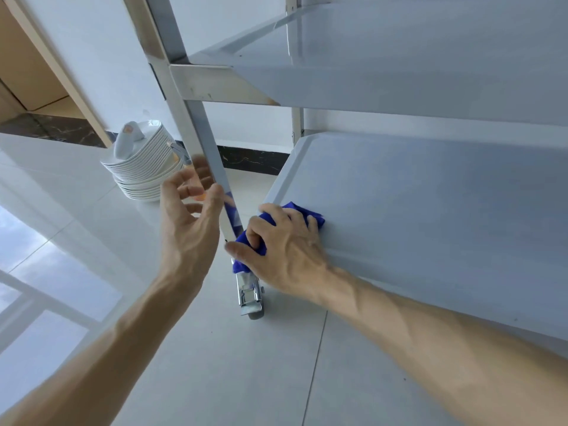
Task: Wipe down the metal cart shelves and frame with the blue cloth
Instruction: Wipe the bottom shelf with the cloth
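Head view looks down past the cart's front corner. The right hand point(285, 250) grips the bunched blue cloth point(302, 212), fingers point(270, 215) curled over it and thumb pinching its lower fold, pressing it onto the near left corner of the bottom shelf point(430, 210), right against the upright post point(204, 139). The left hand point(189, 216) hangs just beside that post with fingers spread and relaxed, holding nothing; whether the thumb actually touches the metal I cannot tell. The middle shelf point(399, 84) juts out above, and the caster point(250, 299) sits under the post on the tiled floor point(246, 379). A stack of white plates point(144, 173) with a small white object on top stands on the floor behind the post.

The step in hand appears to be wiping the bottom shelf's corner where it meets the frame. Next, probably, the cloth must sweep across the shelf or wrap the post, with the left hand steadying the cart so it does not roll.
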The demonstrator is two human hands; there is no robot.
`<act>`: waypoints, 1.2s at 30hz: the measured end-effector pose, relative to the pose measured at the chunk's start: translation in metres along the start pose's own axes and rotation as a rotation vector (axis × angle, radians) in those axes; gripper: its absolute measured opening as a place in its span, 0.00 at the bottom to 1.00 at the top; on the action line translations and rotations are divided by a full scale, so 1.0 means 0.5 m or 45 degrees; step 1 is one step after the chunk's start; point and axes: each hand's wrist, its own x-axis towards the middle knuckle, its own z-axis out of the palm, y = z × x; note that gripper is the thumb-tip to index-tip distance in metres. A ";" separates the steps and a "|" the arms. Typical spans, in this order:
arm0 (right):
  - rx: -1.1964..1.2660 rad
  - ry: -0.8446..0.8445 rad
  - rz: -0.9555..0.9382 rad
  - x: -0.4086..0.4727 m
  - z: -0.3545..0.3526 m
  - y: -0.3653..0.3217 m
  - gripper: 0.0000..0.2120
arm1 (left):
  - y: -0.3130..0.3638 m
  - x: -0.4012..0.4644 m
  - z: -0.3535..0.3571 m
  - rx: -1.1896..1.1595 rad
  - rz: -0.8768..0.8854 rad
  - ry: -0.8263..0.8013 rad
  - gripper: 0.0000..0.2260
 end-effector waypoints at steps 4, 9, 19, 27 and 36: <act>0.107 0.088 -0.053 0.001 0.023 -0.006 0.27 | 0.000 0.011 0.013 -0.014 0.092 0.025 0.12; -0.295 0.089 -0.068 0.006 0.037 0.003 0.45 | -0.010 0.021 0.022 0.099 0.164 0.026 0.15; -0.524 0.199 -0.294 -0.061 0.016 0.072 0.43 | 0.014 -0.029 0.008 0.382 0.543 0.094 0.21; -0.469 0.380 -0.253 -0.148 -0.048 0.161 0.45 | 0.020 -0.057 0.093 0.452 0.665 -0.346 0.12; -0.459 0.372 -0.231 -0.254 -0.130 0.259 0.42 | 0.036 -0.092 0.190 0.387 0.695 -0.569 0.11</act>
